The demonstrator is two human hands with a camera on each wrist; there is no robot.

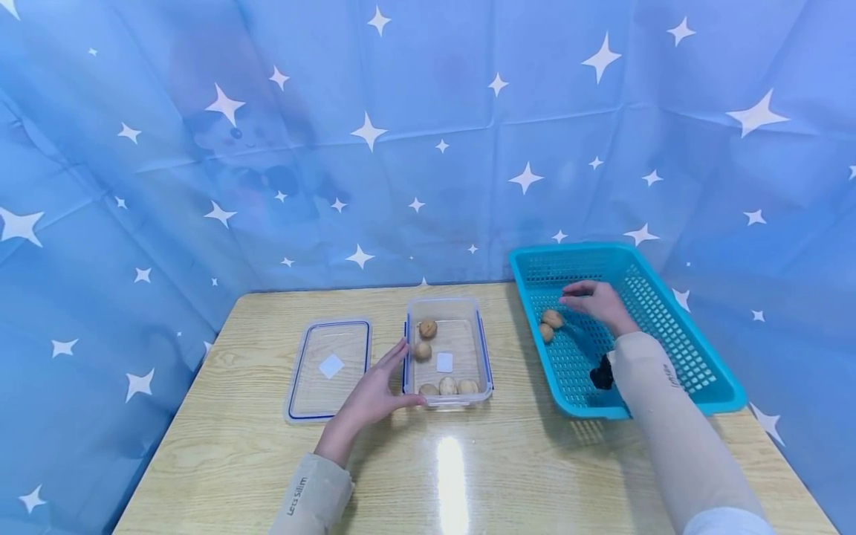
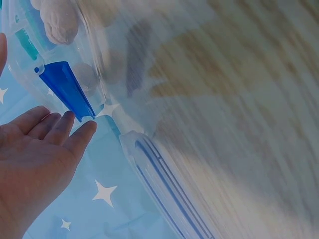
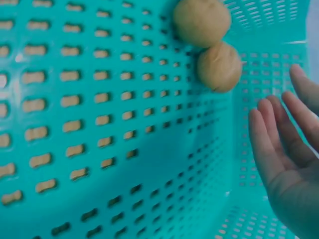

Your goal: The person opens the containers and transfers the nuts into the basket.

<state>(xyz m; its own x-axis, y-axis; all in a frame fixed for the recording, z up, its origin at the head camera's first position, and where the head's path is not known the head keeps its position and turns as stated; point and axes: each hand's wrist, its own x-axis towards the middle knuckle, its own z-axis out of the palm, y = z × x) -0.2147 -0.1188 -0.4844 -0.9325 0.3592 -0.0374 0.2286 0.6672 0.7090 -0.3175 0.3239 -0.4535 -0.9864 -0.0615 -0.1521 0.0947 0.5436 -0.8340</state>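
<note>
A clear plastic container (image 1: 461, 342) with blue edging stands mid-table with several walnuts (image 1: 428, 329) inside, most of them along its near wall. My left hand (image 1: 372, 391) rests at its left side, fingers along the wall and thumb at the near corner. In the left wrist view those fingers look straight, close to a blue latch (image 2: 67, 89). Over the teal basket (image 1: 568, 394) reaches my right hand (image 1: 598, 305), holding nothing. Two walnuts (image 3: 219, 67) lie against each other in the basket, left of that hand in the head view; its fingers are loosely extended and apart from them.
The container's lid (image 1: 331, 371), clear with a blue seal, lies flat on the wooden table (image 1: 221, 446) to the left. A blue star-patterned curtain (image 1: 435, 186) hangs behind and beside the table. Something black (image 1: 602, 374) shows at the right wrist.
</note>
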